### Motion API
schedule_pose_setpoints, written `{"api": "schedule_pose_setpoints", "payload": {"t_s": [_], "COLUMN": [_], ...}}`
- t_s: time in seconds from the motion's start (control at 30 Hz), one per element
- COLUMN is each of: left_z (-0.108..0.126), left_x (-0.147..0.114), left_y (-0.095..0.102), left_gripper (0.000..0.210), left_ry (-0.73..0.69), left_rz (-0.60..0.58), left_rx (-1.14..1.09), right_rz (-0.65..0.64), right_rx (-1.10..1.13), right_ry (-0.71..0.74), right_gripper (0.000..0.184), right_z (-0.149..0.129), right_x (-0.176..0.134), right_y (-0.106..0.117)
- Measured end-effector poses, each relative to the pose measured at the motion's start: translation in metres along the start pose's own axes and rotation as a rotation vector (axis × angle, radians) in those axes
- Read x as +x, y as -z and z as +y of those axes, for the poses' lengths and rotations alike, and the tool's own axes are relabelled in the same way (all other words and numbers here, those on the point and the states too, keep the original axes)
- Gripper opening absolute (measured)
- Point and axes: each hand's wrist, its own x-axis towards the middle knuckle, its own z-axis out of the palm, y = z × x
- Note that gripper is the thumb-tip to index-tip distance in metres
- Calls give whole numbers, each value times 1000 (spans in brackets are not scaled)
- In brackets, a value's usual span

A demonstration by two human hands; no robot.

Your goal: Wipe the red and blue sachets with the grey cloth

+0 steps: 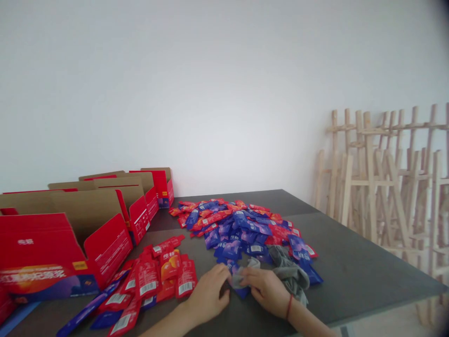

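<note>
My left hand (210, 289) curls at the left edge of a small blue pouch (242, 293) lying near the front of the table, its fingertips gripping that edge. On the pouch, my right hand (265, 286), with a red string at the wrist, presses a pale, thin cloth (239, 279) between its fingers. A crumpled grey cloth (289, 271) lies just beyond the right hand. Left of my left hand is a smaller heap of red pouches (147, 276) with white labels. A large mixed pile of blue and red pouches (242, 229) spreads out beyond both hands.
Several open red cardboard boxes (108, 250) with brown insides line the left side of the dark table (354, 271). Wooden easels (372, 187) stand to the right, past the table's edge. A white wall (224, 93) rises behind.
</note>
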Motion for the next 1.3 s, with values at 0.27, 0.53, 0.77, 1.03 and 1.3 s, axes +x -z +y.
{"api": "schedule_pose_setpoints", "payload": {"t_s": [0.27, 0.53, 0.77, 1.03, 1.3], "left_z": [-10, -10, -15, -19, -20], "left_x": [5, 7, 8, 8, 9], "left_y": [-23, -20, -24, -30, -31], "left_gripper": [106, 107, 129, 139, 140], "left_ry": [229, 144, 127, 107, 48], "left_rz": [-8, -48, -53, -36, -77], "left_rx": [-296, -458, -486, -457, -369], "right_rz": [-129, -112, -180, -243, -278], "right_rx": [68, 85, 16, -55, -14], "right_ry": [55, -93, -131, -67, 11], "right_gripper": [42, 43, 52, 61, 61], "right_z": [-9, -7, -7, -4, -21], "right_x": [5, 15, 27, 25, 8], "right_y": [12, -4, -6, 6, 7]}}
